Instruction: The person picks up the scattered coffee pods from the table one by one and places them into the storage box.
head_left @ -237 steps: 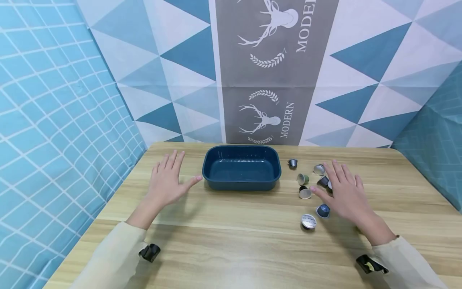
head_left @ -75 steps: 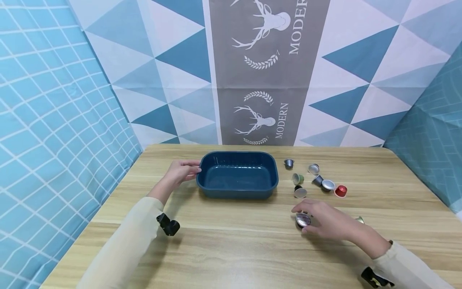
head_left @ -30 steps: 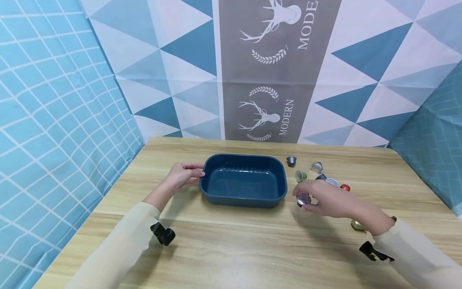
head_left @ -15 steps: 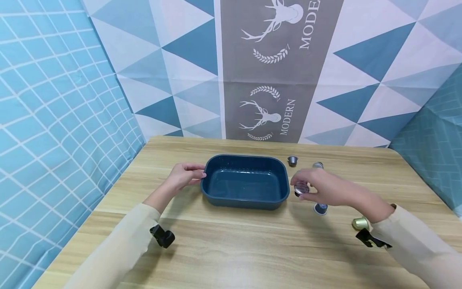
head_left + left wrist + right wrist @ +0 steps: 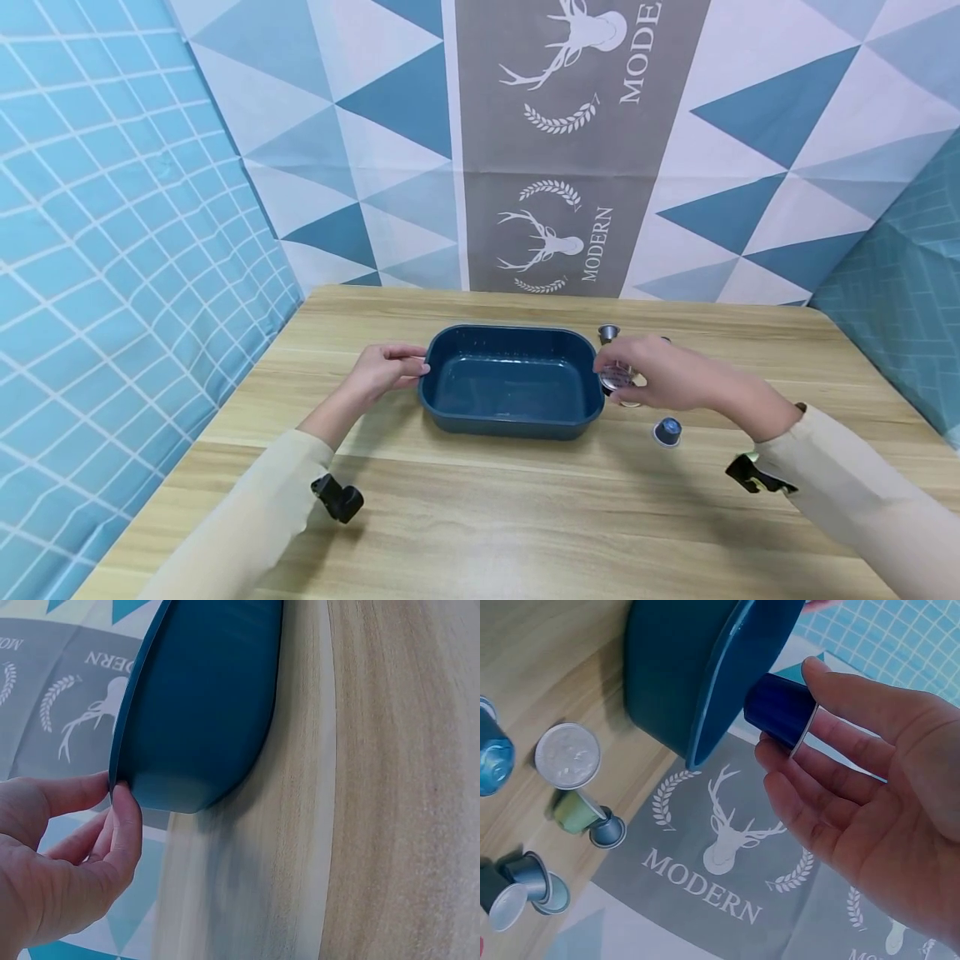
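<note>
My left hand pinches the left rim of a dark blue rectangular dish, thumb on one side of the wall and fingers on the other, plain in the left wrist view. Nothing lies inside the dish. Between the thumb and fingers of my right hand is a dark blue coffee capsule with a silvery lid. It is held off the table, close by the dish's right rim. In the head view the right hand covers most of the loose capsules behind it.
A blue capsule stands on the wooden table below the right hand. A dark grey capsule is behind the fingertips. The right wrist view shows a silver-lidded capsule, a green capsule and several grey ones. Printed cloth hangs behind.
Both hands were spread over the table at first. My left hand has since taken the dish's rim; my right has picked up the capsule and carried it up and left to the dish.
</note>
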### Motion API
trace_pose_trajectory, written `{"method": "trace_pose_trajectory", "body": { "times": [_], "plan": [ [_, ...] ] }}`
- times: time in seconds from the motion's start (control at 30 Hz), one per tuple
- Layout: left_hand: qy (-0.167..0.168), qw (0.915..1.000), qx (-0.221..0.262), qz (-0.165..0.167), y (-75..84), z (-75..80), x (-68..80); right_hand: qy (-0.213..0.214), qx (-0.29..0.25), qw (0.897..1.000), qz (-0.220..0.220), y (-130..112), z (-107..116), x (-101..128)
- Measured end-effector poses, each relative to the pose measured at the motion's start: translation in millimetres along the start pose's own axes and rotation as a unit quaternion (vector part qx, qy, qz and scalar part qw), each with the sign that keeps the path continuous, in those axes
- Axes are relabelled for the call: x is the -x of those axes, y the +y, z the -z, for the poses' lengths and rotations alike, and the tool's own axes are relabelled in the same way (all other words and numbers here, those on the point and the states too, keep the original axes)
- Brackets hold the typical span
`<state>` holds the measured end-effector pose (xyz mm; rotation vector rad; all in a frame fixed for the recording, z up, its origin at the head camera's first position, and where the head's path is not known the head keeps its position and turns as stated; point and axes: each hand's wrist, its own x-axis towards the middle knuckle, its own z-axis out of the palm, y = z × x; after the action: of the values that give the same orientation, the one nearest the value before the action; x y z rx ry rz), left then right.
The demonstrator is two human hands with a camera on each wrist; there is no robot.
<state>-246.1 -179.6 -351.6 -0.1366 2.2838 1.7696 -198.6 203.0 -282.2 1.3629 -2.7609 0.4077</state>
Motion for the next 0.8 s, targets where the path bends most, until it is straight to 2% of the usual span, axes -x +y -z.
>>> {"method": "trace_pose_trajectory", "body": {
  "times": [0.27, 0.6, 0.8],
  "plan": [
    [0.002, 1.0, 0.0, 0.006, -0.2, -0.4, 1.7, -0.019, 0.0, 0.999, -0.026, -4.2, 5.4, -9.3],
    [0.0, 1.0, -0.002, 0.007, -2.1, 0.6, 0.8, -0.029, 0.005, 0.999, -0.023, -7.1, 11.2, -24.8],
    [-0.01, 0.9999, 0.002, 0.011, -3.5, 0.8, -1.0, -0.05, -0.005, 0.998, -0.032, -8.3, 13.6, -36.8]
  ]
}}
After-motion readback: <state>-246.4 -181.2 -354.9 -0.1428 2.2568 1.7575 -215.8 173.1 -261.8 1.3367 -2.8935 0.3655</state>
